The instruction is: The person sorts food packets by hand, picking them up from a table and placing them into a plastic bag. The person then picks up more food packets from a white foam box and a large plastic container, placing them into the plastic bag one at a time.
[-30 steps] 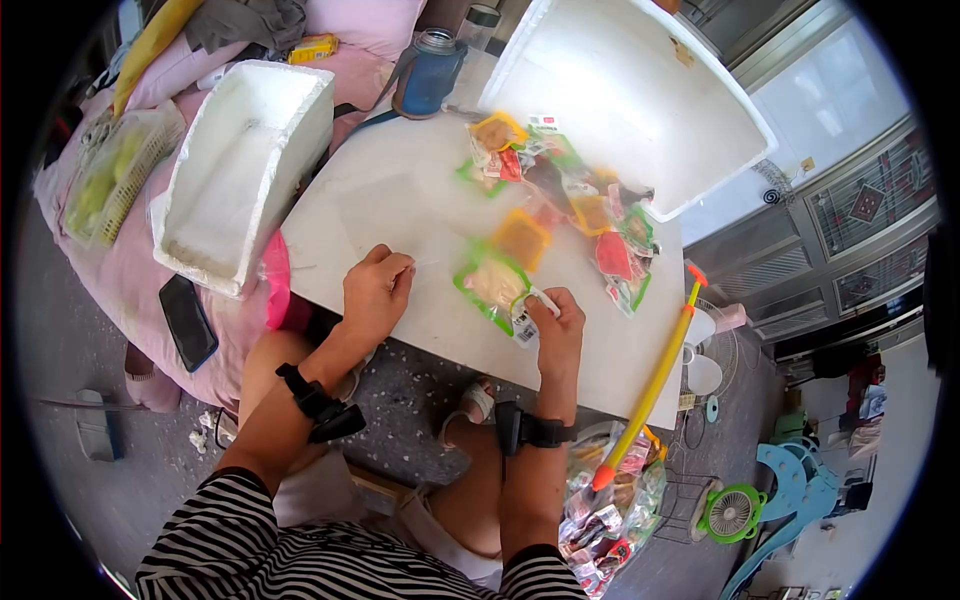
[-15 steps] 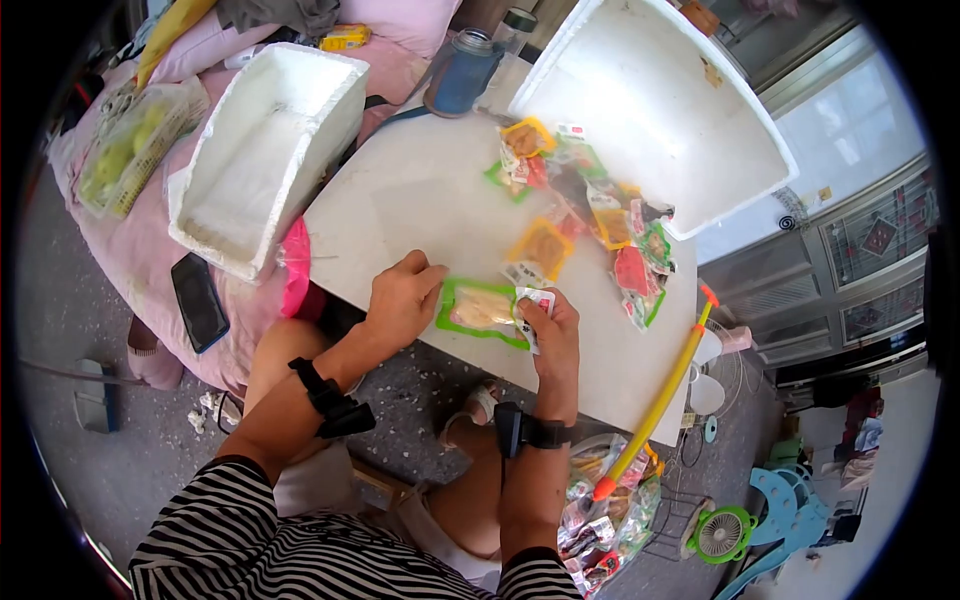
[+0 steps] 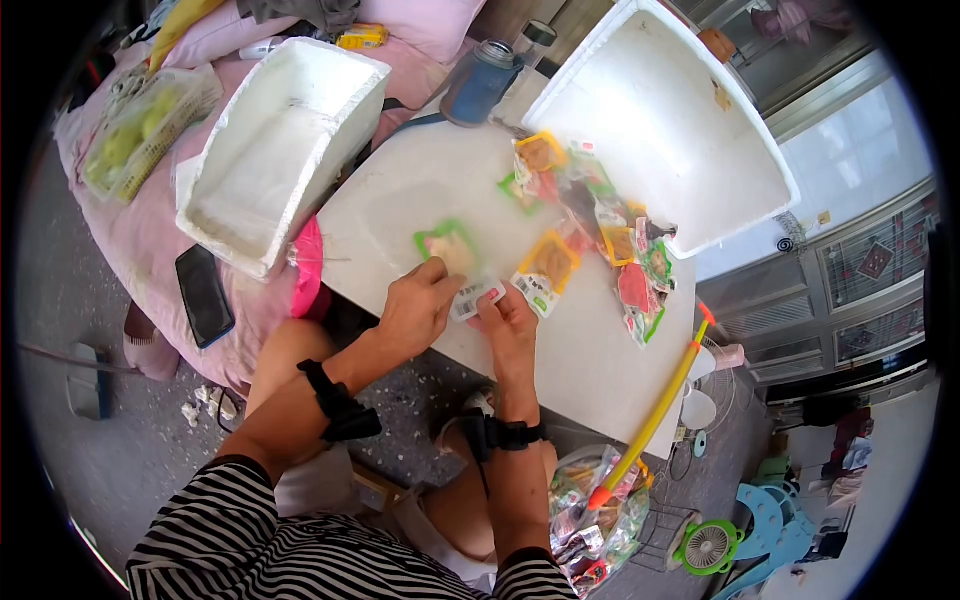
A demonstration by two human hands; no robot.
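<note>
Ideally, the right hand (image 3: 510,322), pinching the green-edged food packet (image 3: 455,252) by its printed end, and the left hand (image 3: 415,310), gripping its side, should avoid squashing the filling.

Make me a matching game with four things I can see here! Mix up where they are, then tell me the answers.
1. Phone
2. Blue bottle
3. Front green-edged packet
4. Green fan

A. Pinched by the right hand
B. Beside the light-blue plastic frame
C. Lying on the pink bedding
D. Standing near the far edge of the table

Right pairs: 1-C, 2-D, 3-A, 4-B
</note>
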